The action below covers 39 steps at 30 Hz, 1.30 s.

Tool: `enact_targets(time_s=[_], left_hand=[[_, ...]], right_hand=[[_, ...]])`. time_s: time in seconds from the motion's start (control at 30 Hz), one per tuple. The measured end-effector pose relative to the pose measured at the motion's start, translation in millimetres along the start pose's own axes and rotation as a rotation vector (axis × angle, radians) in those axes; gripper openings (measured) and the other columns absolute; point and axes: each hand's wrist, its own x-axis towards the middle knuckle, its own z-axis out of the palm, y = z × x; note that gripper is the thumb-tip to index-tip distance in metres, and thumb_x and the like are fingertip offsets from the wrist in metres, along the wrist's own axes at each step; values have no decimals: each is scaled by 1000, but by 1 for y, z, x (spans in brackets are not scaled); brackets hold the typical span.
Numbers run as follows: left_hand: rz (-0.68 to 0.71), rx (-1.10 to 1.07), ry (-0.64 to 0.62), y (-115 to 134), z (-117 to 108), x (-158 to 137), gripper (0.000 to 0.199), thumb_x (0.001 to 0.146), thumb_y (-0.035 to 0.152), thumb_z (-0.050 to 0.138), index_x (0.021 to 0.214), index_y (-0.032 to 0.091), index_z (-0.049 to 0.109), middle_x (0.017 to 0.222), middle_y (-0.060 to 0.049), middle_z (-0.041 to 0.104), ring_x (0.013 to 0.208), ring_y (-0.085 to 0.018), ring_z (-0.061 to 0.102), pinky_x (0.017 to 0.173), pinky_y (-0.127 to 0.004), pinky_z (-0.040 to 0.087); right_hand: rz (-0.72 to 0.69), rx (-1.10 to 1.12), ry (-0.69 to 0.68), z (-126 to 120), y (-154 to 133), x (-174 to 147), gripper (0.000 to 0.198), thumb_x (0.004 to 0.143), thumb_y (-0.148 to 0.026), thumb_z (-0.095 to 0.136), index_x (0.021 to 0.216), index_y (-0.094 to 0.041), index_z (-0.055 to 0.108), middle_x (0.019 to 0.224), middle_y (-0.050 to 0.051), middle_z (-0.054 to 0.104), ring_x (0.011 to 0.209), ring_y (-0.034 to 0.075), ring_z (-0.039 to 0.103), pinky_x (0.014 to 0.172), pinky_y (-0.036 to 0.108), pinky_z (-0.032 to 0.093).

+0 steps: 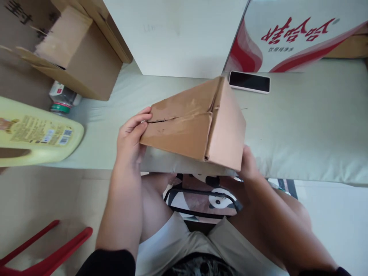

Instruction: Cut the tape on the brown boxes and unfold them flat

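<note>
A brown cardboard box (184,126) is held tilted over the front part of a pale green cloth-covered surface (287,130). Clear tape runs along the seam of its closed flaps, and one edge looks creased and slightly split. My left hand (133,132) grips the box's left end, with the thumb and fingers on the taped face near the seam. At the lower right corner, my right hand (248,163) supports the box from the far side; most of its fingers are hidden behind the cardboard.
A phone (249,82) lies right of the box. Behind stand a white carton (184,38) and a red-and-white carton (293,42). At left are an open cardboard box (89,57), a green-ringed clear bottle (61,99) and a yellow jug (43,134). Red bars (51,253) stand lower left.
</note>
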Motion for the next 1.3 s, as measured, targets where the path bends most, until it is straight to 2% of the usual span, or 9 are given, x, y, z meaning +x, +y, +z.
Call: enact_targets(time_s=[0.17, 0.3, 0.57, 0.63, 0.7, 0.8, 0.97, 1.1, 1.3], left_hand=[[-146, -75, 38, -21, 10, 2, 32, 86, 56, 69, 84, 24, 74, 99, -3, 79, 110, -27, 73, 96, -40, 60], [-348, -151, -296, -31, 23, -9, 85, 83, 92, 32, 91, 19, 74, 82, -12, 78, 91, -32, 76, 72, -43, 63], [-644, 336, -1151, -17, -5, -21, 51, 81, 69, 66, 68, 20, 77, 79, -14, 80, 42, -20, 63, 37, -30, 37], [-507, 374, -1045, -11, -17, -15, 47, 84, 56, 68, 56, 20, 70, 60, -10, 72, 36, -16, 51, 40, -30, 39], [-262, 253, -667, -6, -25, -9, 38, 85, 49, 69, 61, 20, 68, 58, -5, 67, 44, -15, 52, 47, -30, 43], [156, 64, -142, 2, -25, -5, 29, 83, 50, 74, 94, 24, 71, 97, -6, 71, 92, -22, 67, 87, -35, 54], [368, 136, -127, 2, -4, -10, 17, 81, 34, 73, 95, 25, 70, 115, -9, 64, 119, -28, 59, 114, -44, 41], [381, 137, -72, -2, 4, -9, 4, 80, 23, 66, 83, 25, 67, 106, -8, 66, 111, -27, 61, 110, -45, 44], [390, 114, -56, -5, 7, -6, 3, 80, 23, 65, 81, 26, 65, 102, -6, 65, 111, -26, 60, 110, -42, 43]], right_hand=[[-173, 32, -98, 17, -25, -4, 61, 104, -60, 29, 152, -31, 52, 152, 8, 59, 140, 30, 57, 111, 51, 53], [-347, -83, -135, 3, -58, 1, 64, 103, -53, 41, 164, -36, 29, 175, 2, 21, 160, 32, 25, 127, 60, 28], [-313, -238, -10, -21, -101, 5, 39, 99, -38, 54, 134, -28, 68, 137, 9, 70, 139, 31, 57, 118, 59, 43], [-338, -287, -21, -12, -105, 0, 33, 96, -31, 58, 125, -27, 73, 128, 8, 75, 133, 30, 61, 114, 58, 48], [-371, -340, -17, 2, -110, -7, 31, 93, -28, 60, 120, -26, 75, 123, 8, 77, 129, 31, 64, 111, 59, 50], [-412, -383, -16, 22, -122, -17, 29, 90, -28, 61, 115, -26, 76, 116, 8, 79, 124, 32, 66, 107, 60, 52], [-380, -223, 69, 24, -111, -24, 28, 91, -29, 58, 116, -27, 70, 124, 9, 72, 124, 30, 65, 108, 56, 51], [59, -383, 391, -5, -61, -23, 32, 90, -34, 52, 117, -21, 65, 121, 14, 66, 119, 30, 63, 104, 56, 49], [450, -702, 101, -34, -17, -25, 35, 77, -41, 57, 98, -17, 68, 107, 19, 68, 111, 35, 59, 106, 58, 42]])
